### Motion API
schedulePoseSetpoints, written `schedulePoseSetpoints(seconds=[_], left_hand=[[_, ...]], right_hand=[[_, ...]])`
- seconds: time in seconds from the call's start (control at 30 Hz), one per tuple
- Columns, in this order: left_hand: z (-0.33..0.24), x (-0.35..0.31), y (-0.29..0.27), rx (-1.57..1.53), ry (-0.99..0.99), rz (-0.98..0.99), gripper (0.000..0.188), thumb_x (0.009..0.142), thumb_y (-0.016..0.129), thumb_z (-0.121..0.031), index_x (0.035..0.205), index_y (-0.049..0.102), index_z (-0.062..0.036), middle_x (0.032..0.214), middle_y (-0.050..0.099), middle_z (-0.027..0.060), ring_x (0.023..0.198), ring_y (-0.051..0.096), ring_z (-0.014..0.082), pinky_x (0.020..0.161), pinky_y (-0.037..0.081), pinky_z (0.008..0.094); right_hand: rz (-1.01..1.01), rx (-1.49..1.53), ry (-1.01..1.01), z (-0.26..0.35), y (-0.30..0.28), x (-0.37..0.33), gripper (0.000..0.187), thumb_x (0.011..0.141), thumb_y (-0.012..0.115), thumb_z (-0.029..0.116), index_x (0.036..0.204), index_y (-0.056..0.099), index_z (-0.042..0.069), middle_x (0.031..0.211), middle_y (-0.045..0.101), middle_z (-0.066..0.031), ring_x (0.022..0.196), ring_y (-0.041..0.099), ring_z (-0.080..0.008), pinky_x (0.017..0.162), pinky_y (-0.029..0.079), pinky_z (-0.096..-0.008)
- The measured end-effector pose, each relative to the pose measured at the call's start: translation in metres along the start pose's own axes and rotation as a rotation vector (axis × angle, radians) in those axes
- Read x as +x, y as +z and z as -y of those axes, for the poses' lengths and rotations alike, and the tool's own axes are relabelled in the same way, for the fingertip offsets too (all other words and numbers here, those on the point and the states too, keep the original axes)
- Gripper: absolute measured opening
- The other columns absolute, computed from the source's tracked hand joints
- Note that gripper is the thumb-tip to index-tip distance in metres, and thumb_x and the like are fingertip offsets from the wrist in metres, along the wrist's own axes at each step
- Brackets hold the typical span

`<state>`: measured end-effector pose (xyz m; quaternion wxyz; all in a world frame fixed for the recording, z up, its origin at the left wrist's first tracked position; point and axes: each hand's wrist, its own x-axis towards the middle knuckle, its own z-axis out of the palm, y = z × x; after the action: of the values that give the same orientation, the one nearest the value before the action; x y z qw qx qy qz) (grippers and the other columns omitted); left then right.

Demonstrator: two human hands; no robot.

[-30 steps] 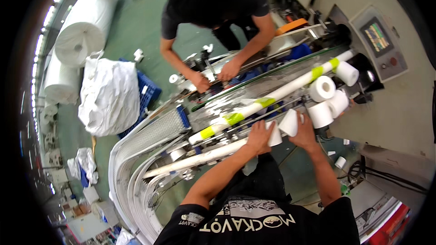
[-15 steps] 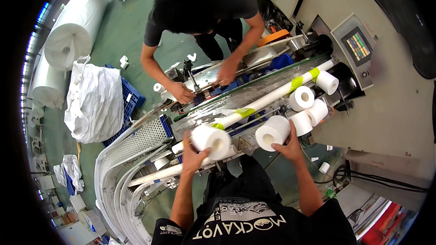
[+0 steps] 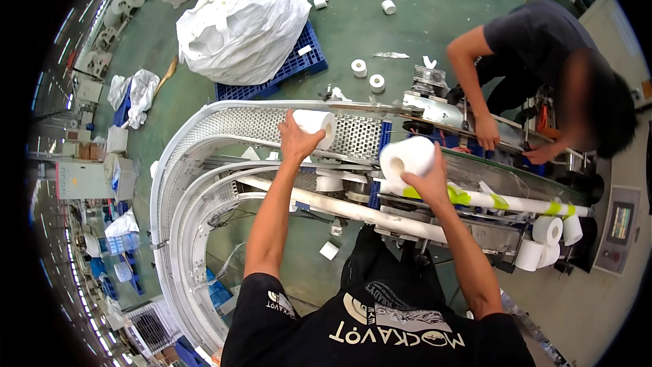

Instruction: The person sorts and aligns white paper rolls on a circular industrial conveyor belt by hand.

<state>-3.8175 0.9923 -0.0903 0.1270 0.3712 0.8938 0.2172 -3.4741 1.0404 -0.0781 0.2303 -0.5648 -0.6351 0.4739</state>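
My left hand (image 3: 300, 138) is wrapped around a white toilet roll (image 3: 316, 126), which is over the slatted conveyor belt (image 3: 358, 133); whether the roll touches the belt I cannot tell. My right hand (image 3: 430, 182) grips a second toilet roll, its cored end (image 3: 399, 164) tilted toward me. This roll is held above the near end of a white tube (image 3: 475, 198) banded with yellow-green tape. Farther right, several more toilet rolls (image 3: 547, 230) sit bunched beside the machine.
A co-worker (image 3: 543, 34) bends over the machine at the right, both hands on its far side. The conveyor's metal guard rail (image 3: 160, 194) curves round on the left. Behind stands a white sack (image 3: 238, 24) on a blue pallet (image 3: 314, 61). Loose rolls (image 3: 358, 68) lie on the floor.
My view has swung left along the conveyor. Both hands have carried their rolls from the taped tube toward the slatted belt. The co-worker now appears farther right.
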Motion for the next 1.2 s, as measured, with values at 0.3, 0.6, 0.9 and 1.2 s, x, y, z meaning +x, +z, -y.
schedulePoseSetpoints(seconds=[0.3,0.6,0.9,1.2], left_hand=[[0.061,0.050,0.045,0.195,-0.012,0.037,0.104,0.062,0.077,-0.043,0.143,0.025,-0.0028,0.122,0.039,0.0291,0.108,0.047,0.0450,0.096,0.042,0.0481],[0.142,0.070,0.029,0.058,0.093,-0.218,0.089,0.087,0.061,-0.052,0.143,0.028,0.0092,0.148,0.028,0.0309,0.140,0.023,0.0432,0.116,0.017,0.0504],[-0.076,-0.173,0.111,-0.573,0.399,0.230,0.044,0.094,0.061,-0.014,0.132,0.047,0.0026,0.122,0.056,0.0166,0.112,0.056,0.0232,0.098,0.043,0.0344],[-0.380,-0.461,0.280,-0.294,1.031,1.065,0.094,0.072,0.082,-0.034,0.142,0.031,0.0027,0.134,0.047,0.0225,0.126,0.045,0.0373,0.106,0.037,0.0420]], right_hand=[[-0.012,-0.326,0.341,0.041,0.172,0.101,0.120,0.059,0.081,0.041,0.148,0.011,0.001,0.135,0.029,-0.0316,0.123,0.038,-0.0486,0.102,0.038,-0.0495],[0.123,-0.077,-0.139,0.030,0.145,0.033,0.104,0.069,0.080,0.040,0.145,0.024,-0.002,0.139,0.033,-0.0278,0.129,0.037,-0.0421,0.110,0.032,-0.0439],[-0.901,-0.518,0.344,-0.189,-0.231,-0.174,0.077,0.074,0.076,0.024,0.135,0.040,-0.004,0.134,0.045,-0.0250,0.125,0.043,-0.0404,0.107,0.035,-0.0440],[-0.750,-0.426,0.467,-0.352,-0.403,-0.244,0.090,0.067,0.073,0.018,0.144,0.030,-0.002,0.148,0.028,-0.0279,0.137,0.026,-0.0459,0.113,0.028,-0.0467]])
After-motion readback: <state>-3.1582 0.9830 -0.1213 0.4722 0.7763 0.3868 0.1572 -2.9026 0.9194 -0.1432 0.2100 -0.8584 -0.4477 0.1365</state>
